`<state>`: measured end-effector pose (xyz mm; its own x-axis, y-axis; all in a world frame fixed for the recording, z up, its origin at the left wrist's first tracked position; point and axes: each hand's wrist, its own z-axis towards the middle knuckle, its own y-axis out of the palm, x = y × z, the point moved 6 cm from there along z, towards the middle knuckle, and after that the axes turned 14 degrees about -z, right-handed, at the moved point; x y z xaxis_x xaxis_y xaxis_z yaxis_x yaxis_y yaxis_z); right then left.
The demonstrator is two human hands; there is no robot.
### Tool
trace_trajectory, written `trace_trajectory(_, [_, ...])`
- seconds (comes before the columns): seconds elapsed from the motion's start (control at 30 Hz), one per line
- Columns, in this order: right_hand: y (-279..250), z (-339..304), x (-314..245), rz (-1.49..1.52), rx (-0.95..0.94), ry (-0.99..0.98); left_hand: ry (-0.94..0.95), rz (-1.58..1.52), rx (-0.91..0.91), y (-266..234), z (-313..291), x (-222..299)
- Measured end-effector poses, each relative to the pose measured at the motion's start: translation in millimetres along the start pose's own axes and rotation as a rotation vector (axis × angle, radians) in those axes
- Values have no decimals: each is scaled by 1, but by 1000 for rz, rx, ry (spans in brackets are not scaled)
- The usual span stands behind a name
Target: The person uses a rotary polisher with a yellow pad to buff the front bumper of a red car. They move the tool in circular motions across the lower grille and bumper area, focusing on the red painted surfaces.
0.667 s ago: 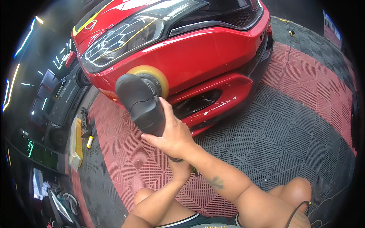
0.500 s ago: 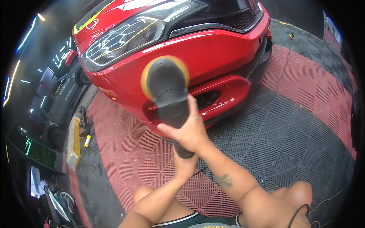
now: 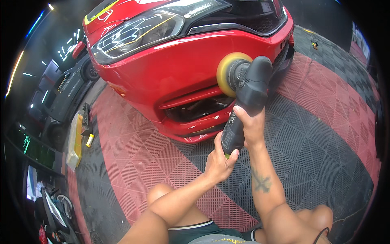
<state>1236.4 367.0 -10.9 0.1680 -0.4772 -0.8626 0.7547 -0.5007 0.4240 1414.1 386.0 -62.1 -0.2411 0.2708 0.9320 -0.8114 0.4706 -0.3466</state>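
A black power polisher (image 3: 254, 87) with a round yellow foam pad (image 3: 223, 77) is in both my hands. The pad's face rests against the red front bumper (image 3: 178, 69) of a car, above and to the right of the lower dark opening. My right hand (image 3: 252, 124) is wrapped round the polisher's body just below its head, thumb on the near side. Lower down, my left hand (image 3: 221, 160) grips the tail end of the handle. The headlight (image 3: 138, 38) lies up and to the left of the pad.
Red and dark grey grid tiles (image 3: 300, 138) cover the floor. At the left lie a long yellow and clear package (image 3: 75, 142) and a small yellow bottle (image 3: 90, 140). A dark car (image 3: 67, 91) and a motorcycle (image 3: 57, 215) stand farther left. A cord (image 3: 310, 65) runs at the right.
The polisher has moved right along the bumper, from below the headlight toward the grille side. Its head is now turned, so the pad shows from the side. Both hands moved with it.
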Motion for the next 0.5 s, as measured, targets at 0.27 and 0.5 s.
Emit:
trace_trajectory(0.27, [-41, 12, -86, -297, -79, -101, 119, -104, -254, 21, -7, 44])
trace_trajectory(0.5, [-131, 109, -276, -1504, -129, -693, 58, 216, -178, -19, -13, 26])
